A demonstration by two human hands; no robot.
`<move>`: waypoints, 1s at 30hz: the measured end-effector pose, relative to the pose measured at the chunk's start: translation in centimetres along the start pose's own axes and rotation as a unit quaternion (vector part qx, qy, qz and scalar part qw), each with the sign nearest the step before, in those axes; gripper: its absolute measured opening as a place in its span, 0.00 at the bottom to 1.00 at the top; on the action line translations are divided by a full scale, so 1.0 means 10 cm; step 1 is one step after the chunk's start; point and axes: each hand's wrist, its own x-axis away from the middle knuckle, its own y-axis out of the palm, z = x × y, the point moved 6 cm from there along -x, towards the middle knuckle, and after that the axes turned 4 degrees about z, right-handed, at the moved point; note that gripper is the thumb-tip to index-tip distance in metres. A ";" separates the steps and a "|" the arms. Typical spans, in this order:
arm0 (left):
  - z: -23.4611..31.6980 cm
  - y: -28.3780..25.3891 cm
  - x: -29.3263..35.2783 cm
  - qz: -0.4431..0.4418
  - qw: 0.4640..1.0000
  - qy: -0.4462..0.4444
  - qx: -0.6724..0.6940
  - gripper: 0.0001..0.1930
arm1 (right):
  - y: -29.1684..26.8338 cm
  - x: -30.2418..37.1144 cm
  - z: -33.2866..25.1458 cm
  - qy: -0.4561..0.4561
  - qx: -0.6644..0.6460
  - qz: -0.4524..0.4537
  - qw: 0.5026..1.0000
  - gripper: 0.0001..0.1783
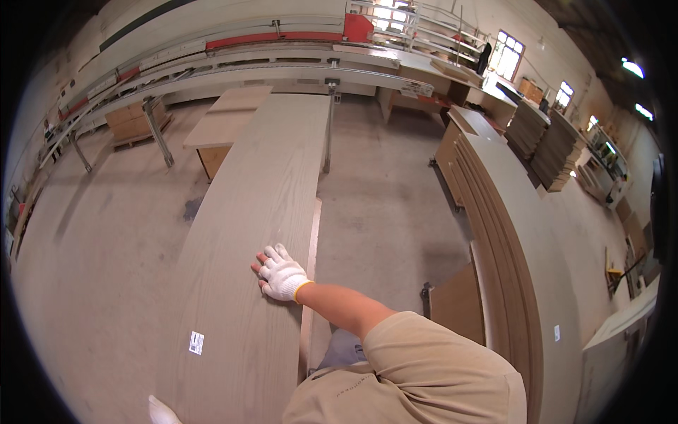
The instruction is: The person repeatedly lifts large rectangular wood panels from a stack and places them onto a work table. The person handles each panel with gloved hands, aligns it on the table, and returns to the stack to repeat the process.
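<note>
Right hand point(284, 275) lay spread on the long board point(244, 205)
Left hand point(162, 412) was mostly cropped, its grip impossible to tell

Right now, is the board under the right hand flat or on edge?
Flat: the board shows its broad face upward, and the right hand rests on it.

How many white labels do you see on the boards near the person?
2: one white label on the long board under the right hand; a second label on the board stack at right. Others may be hidden.
</note>
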 end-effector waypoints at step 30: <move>-0.03 -0.26 0.12 -0.032 0.985 -0.121 0.120 0.31 | 0.09 -0.10 -0.04 -0.017 0.012 0.013 1.000 0.31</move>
